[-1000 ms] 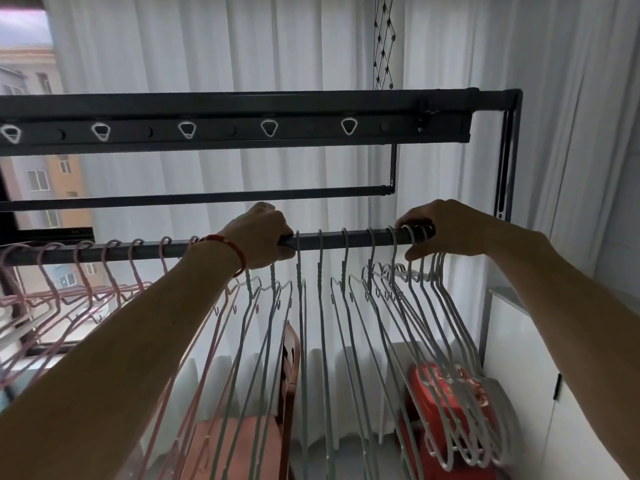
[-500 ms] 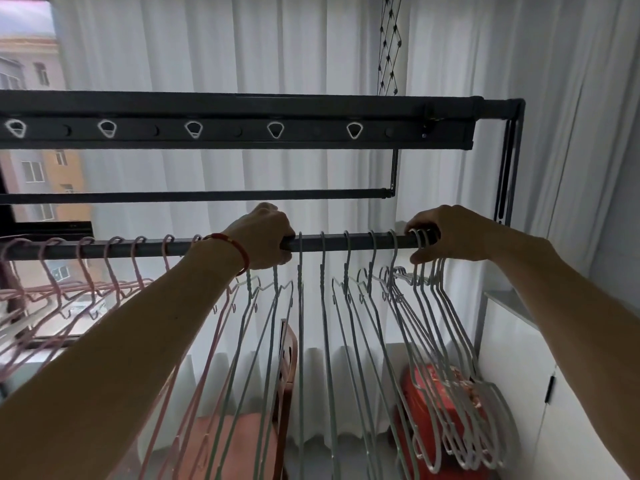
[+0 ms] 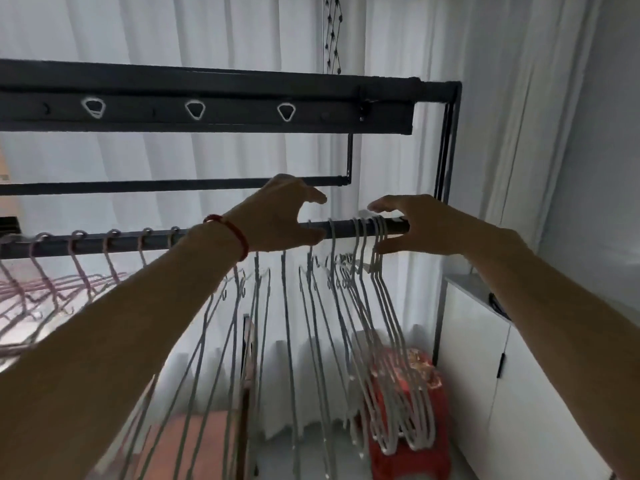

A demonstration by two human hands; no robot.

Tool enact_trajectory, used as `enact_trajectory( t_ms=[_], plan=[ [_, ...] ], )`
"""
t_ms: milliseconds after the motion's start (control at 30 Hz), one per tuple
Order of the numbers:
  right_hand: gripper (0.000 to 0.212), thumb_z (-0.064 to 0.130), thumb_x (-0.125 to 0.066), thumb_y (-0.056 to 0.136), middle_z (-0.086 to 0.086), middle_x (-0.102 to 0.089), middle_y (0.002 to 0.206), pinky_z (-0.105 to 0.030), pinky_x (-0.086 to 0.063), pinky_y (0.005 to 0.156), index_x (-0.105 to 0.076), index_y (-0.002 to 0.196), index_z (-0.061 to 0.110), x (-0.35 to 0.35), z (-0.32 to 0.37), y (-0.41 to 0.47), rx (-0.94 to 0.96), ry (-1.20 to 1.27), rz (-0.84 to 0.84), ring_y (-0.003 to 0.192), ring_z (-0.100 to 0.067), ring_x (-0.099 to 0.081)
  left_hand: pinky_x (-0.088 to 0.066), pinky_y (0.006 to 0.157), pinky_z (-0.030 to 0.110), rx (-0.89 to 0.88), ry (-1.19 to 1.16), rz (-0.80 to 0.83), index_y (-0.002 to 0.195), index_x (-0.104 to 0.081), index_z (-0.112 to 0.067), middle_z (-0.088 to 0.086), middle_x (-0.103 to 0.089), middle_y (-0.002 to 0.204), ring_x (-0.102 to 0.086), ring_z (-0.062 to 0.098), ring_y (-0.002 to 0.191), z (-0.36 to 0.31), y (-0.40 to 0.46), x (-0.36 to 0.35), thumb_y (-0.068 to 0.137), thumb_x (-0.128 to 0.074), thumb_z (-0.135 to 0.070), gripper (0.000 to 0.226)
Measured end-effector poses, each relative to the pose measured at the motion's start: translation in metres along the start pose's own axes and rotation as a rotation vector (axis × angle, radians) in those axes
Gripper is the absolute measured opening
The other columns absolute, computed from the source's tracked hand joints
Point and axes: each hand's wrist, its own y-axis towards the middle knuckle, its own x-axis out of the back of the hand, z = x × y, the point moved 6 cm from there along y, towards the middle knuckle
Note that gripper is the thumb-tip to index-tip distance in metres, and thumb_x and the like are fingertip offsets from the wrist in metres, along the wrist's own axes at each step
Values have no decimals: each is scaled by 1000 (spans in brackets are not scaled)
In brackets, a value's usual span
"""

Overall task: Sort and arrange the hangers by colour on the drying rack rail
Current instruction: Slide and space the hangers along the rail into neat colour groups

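Up at the rail, both hands hover with fingers spread and curved, gripping nothing. The left hand, a red bracelet at its wrist, brackets the rail from above and below beside the grey hangers. The right hand is cupped around the rail's right end, its fingers just over the bunched grey hooks. Pink hangers hang along the rail's left stretch, well apart from the grey ones. A red stool stands below.
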Motion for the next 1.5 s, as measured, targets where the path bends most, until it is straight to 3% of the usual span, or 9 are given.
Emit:
enact_trajectory(
  t_ms=[133, 267, 400, 467, 633, 900, 1133, 1233, 1500],
  plan=[
    [85, 54, -78, 75, 2, -56, 141, -26, -43, 103, -44, 145, 20, -2, -12, 10, 125, 83, -21, 125, -15, -55, -31, 116, 43, 66, 75, 12, 144, -50, -22, 3, -48, 144, -30, 21, 143, -25, 31, -27, 82, -74, -41, 69],
    [77, 67, -68, 77, 6, -66, 123, -37, -53, 93, -48, 140, 28, -9, -8, 18, 256, 0, -56, 99, -10, -63, -41, 108, 47, 207, 139, 61, 136, -56, -20, 6, -47, 142, -32, 22, 140, -30, 48, -39, 73, -78, -34, 67],
    [70, 77, -58, 73, 11, -70, 97, -39, -57, 79, -58, 125, 31, -10, -2, 25, 347, 16, -119, 81, -10, -66, -48, 100, 47, 248, 144, 81, 100, -71, -28, 3, -58, 120, -45, 20, 123, -30, 49, -42, 67, -75, -39, 35],
    [65, 77, -58, 72, 12, -70, 89, -38, -58, 74, -62, 117, 29, -13, -3, 28, 362, 62, -124, 75, -9, -66, -45, 103, 46, 255, 129, 51, 95, -76, -26, 3, -59, 119, -41, 19, 128, -31, 49, -40, 73, -77, -37, 25],
    [54, 65, -69, 76, 11, -68, 89, -34, -57, 76, -64, 112, 25, -18, -10, 29, 379, 175, -72, 77, -8, -65, -46, 101, 49, 215, 171, 31, 90, -79, -24, 2, -66, 110, -34, 19, 134, -36, 49, -40, 79, -77, -37, 17],
    [44, 51, -76, 79, 16, -64, 89, -12, -42, 69, -63, 113, 25, -13, -18, 24, 320, 191, -41, 78, -1, -61, -44, 102, 48, 224, 148, 67, 97, -78, -22, 2, -60, 121, -26, 16, 141, -41, 50, -40, 83, -76, -36, 20],
    [46, 53, -77, 78, 17, -64, 87, -13, -40, 67, -65, 112, 25, -6, -24, 18, 277, 150, -42, 77, -1, -60, -46, 100, 43, 202, 131, 46, 95, -78, -20, 1, -60, 121, -27, 14, 141, -43, 53, -42, 83, -76, -36, 20],
    [44, 51, -79, 76, 20, -62, 82, -7, -40, 63, -66, 110, 26, -4, -28, 17, 256, 170, -29, 72, 4, -58, -47, 99, 43, 195, 126, 44, 94, -78, -21, 0, -58, 120, -31, 14, 137, -45, 54, -41, 83, -76, -37, 20],
    [46, 50, -81, 74, 16, -69, 89, -4, -44, 69, -67, 110, 25, 2, -32, 15, 256, 182, -13, 79, 1, -65, -47, 100, 44, 184, 114, 33, 94, -78, -22, -1, -56, 122, -34, 14, 136, -47, 55, -41, 82, -77, -39, 21]
  ],
)
